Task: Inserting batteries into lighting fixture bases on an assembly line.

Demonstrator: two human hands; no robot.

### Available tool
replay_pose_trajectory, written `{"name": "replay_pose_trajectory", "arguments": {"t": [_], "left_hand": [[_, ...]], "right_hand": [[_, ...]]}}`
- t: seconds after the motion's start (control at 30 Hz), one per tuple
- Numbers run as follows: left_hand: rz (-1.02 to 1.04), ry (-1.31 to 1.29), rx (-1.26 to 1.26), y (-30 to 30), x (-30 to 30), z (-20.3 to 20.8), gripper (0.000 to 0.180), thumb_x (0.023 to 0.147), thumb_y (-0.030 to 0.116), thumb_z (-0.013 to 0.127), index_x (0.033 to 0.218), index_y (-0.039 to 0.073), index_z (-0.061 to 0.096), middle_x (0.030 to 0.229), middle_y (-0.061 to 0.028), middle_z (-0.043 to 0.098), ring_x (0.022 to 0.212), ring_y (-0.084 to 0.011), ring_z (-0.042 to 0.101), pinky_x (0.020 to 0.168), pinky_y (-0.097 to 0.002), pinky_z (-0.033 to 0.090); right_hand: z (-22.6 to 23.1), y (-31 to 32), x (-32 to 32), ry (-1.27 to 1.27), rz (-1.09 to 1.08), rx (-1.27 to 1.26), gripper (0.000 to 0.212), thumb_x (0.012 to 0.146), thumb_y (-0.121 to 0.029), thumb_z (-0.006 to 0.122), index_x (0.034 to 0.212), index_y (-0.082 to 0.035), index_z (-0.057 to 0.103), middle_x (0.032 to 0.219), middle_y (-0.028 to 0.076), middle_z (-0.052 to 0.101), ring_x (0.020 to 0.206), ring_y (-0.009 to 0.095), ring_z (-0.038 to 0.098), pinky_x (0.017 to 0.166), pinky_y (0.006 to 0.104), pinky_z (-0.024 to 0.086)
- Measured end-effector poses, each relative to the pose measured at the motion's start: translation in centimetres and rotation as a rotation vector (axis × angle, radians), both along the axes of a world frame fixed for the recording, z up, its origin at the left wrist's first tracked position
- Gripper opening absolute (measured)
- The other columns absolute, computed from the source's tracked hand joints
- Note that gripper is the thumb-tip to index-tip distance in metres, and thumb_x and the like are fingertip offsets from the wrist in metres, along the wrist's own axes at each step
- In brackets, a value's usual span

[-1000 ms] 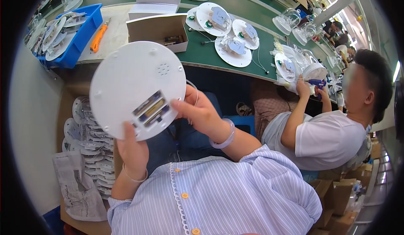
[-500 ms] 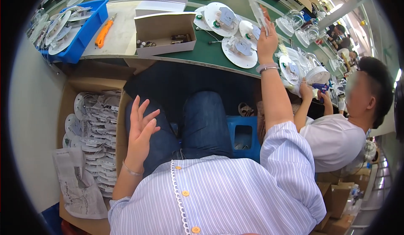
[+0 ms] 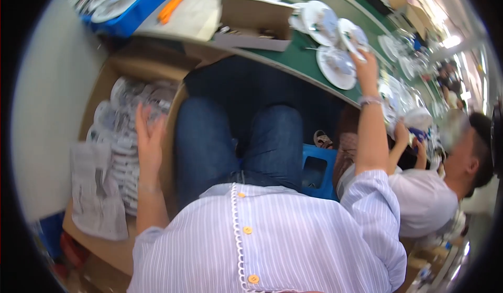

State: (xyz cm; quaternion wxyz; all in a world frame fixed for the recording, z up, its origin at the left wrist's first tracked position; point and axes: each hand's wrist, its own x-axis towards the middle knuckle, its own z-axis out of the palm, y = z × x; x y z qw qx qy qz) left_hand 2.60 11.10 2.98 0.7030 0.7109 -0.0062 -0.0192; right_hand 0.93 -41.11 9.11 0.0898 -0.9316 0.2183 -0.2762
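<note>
At the bench edge, my right hand [image 3: 367, 70] has its fingers bent over the near rim of a white disc [image 3: 348, 31] with a grey plate on it. The hand looks closed on that rim, though motion blurs the fingertips. Beside it lie another white disc [image 3: 335, 68] and a further disc [image 3: 316, 21], both with grey parts on them. My left hand [image 3: 150, 143] is open and holds nothing, its fingers spread and blurred. It hovers over the right side of a carton [image 3: 94, 116] packed with several white discs [image 3: 124, 159] in clear wrapping.
On the green bench [image 3: 293, 60] stand an open box [image 3: 251, 40] with small cylindrical parts, a blue bin [image 3: 137, 18] of discs and an orange cutter [image 3: 171, 7]. A wrinkled bag [image 3: 97, 193] hangs over the carton. To my right, a person [image 3: 419, 201] works beside a blue stool [image 3: 319, 172].
My right hand has come down from holding a thin pale item upright to a disc on the bench. My left hand has moved left over the carton. The whole view has shifted.
</note>
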Motion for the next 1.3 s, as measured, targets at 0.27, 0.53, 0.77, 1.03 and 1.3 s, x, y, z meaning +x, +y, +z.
{"name": "replay_pose_trajectory", "arguments": {"t": [0.27,0.53,0.77,1.03,1.3], "left_hand": [[-0.394,0.251,1.04,12.0,3.5,-9.5,0.054,0.062,0.012,0.058,0.113,0.001,0.044,0.102,-0.0217,0.052,0.094,-0.0337,0.05,0.083,-0.0361,0.039],[-1.015,0.509,1.385,12.6,0.7,-14.7,0.035,0.059,0.019,0.064,0.093,0.011,0.062,0.101,-0.0092,0.058,0.093,-0.0266,0.055,0.079,-0.0322,0.042],[-0.874,0.219,1.416,14.2,0.5,-11.7,0.029,0.061,0.038,0.064,0.076,0.013,0.066,0.073,-0.0122,0.06,0.071,-0.0279,0.058,0.065,-0.0367,0.046],[-0.588,0.003,1.107,15.2,3.0,-6.1,0.022,0.066,0.025,0.064,0.072,0.004,0.062,0.069,-0.0154,0.058,0.065,-0.0308,0.055,0.06,-0.0361,0.043],[0.065,0.193,-0.082,14.7,3.5,-1.6,0.025,0.083,0.024,0.051,0.094,0.001,0.057,0.086,-0.0045,0.06,0.075,-0.0107,0.055,0.068,-0.0232,0.044]], "right_hand": [[0.1,11.6,-3.3,-0.25,0.169,-0.014,0.034,0.074,-0.019,0.057,0.103,-0.001,0.05,0.119,0.016,0.038,0.106,0.028,0.041,0.083,0.0358,0.038],[-3.1,16.0,-3.2,-0.286,0.384,0.211,0.025,0.076,-0.006,0.053,0.1,-0.002,0.05,0.117,0.014,0.037,0.101,0.022,0.044,0.077,0.0284,0.04],[-1.5,18.0,-0.9,-0.338,0.515,0.176,0.017,0.073,-0.002,0.053,0.09,-0.003,0.054,0.107,0.012,0.048,0.097,0.023,0.046,0.076,0.0284,0.039],[0.7,19.8,5.3,-0.22,0.771,0.318,0.014,0.075,-0.005,0.052,0.088,0.0,0.056,0.079,0.011,0.059,0.076,0.019,0.057,0.071,0.0265,0.043],[-1.6,22.2,13.5,0.259,0.506,0.209,0.037,0.075,-0.034,0.052,0.09,-0.001,0.059,0.084,0.017,0.06,0.079,0.032,0.057,0.071,0.0351,0.044]]}}
